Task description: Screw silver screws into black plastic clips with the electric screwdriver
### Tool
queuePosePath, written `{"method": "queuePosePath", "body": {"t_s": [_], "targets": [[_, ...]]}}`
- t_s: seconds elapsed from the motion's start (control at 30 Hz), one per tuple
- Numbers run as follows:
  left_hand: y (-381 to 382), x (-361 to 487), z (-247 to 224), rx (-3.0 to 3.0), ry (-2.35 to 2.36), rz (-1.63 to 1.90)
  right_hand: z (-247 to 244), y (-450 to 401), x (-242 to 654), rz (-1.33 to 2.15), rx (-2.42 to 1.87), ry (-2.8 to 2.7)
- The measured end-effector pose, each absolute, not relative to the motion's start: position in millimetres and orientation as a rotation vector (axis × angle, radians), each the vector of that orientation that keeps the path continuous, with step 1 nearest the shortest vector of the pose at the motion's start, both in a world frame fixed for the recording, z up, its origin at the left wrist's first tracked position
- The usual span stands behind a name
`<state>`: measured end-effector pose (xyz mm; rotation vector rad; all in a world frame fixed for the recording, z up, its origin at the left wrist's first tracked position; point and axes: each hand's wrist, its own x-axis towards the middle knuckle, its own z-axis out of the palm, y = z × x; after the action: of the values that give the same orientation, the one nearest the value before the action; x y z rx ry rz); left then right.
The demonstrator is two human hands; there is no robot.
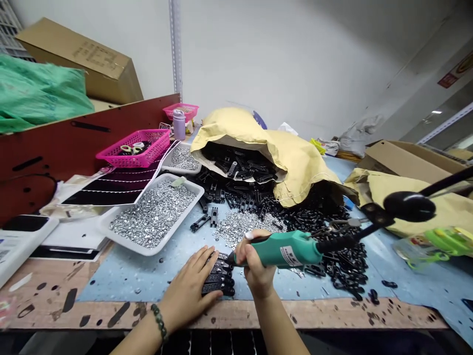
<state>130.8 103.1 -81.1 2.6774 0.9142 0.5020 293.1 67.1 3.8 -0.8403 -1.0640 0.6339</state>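
My right hand (255,264) is wrapped round a green electric screwdriver (286,249), tilted nearly level with its dark tip pointing left. That tip is at a row of black plastic parts (218,283) lying side by side near the table's front edge. Flat over the left ends of those parts rests my left hand (192,281), fingers stretched out and partly covering them. Behind the screwdriver lies a heap of small silver nuts or washers (236,227). Whether the tip touches a screw is too small to tell.
Small metal pieces fill a white tray (199,192) at left. Paper sacks (236,123) spill black parts (347,266) behind and to the right. A pink basket (158,148) stands at back left. A green-lidded bottle (424,246) and black arm (410,206) are on the right.
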Motion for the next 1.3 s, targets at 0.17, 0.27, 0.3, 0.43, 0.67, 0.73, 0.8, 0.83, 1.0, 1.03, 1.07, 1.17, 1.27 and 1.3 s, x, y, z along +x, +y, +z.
{"method": "queuePosePath", "body": {"t_s": [0.17,0.27,0.3,0.43,0.67,0.73,0.8,0.83,1.0,1.03,1.07,1.17,1.27,1.3], "targets": [[103.5,130.9,-84.0,2.662,0.919,0.522,-0.3,69.4,293.7,0.655,-0.87,-1.086],[102.9,131.1,-83.5,2.652,0.915,0.501,-1.6,67.6,293.8,0.645,-0.883,-1.111],[102.6,131.1,-82.8,2.646,0.916,0.498,-1.6,67.1,293.6,0.644,-0.885,-1.12],[101.4,131.4,-79.2,2.611,0.917,0.512,-0.6,67.2,291.3,0.667,-0.913,-1.082],[98.8,131.7,-76.8,2.573,0.908,0.516,3.6,75.0,286.3,0.759,-0.909,-1.042],[98.0,132.2,-76.9,2.565,0.914,0.501,4.0,77.3,286.0,0.801,-0.912,-1.019],[97.3,132.7,-76.7,2.554,0.914,0.499,3.1,79.1,286.3,0.838,-0.917,-1.01],[97.0,133.0,-76.4,2.546,0.912,0.506,2.4,79.7,286.7,0.849,-0.919,-1.017],[96.2,133.4,-73.3,2.514,0.903,0.534,1.7,78.3,289.5,0.832,-0.911,-1.123],[96.2,133.4,-72.5,2.514,0.903,0.528,3.3,76.7,289.7,0.829,-0.916,-1.143],[96.3,133.3,-71.9,2.518,0.899,0.52,5.6,74.6,289.5,0.821,-0.923,-1.157],[96.4,133.3,-69.8,2.531,0.896,0.485,15.1,67.2,286.5,0.753,-0.928,-1.174],[96.3,133.6,-67.8,2.538,0.907,0.465,23.0,62.7,280.9,0.711,-0.867,-1.196],[96.3,133.7,-67.3,2.539,0.91,0.459,24.1,62.2,279.1,0.721,-0.853,-1.201]]}}
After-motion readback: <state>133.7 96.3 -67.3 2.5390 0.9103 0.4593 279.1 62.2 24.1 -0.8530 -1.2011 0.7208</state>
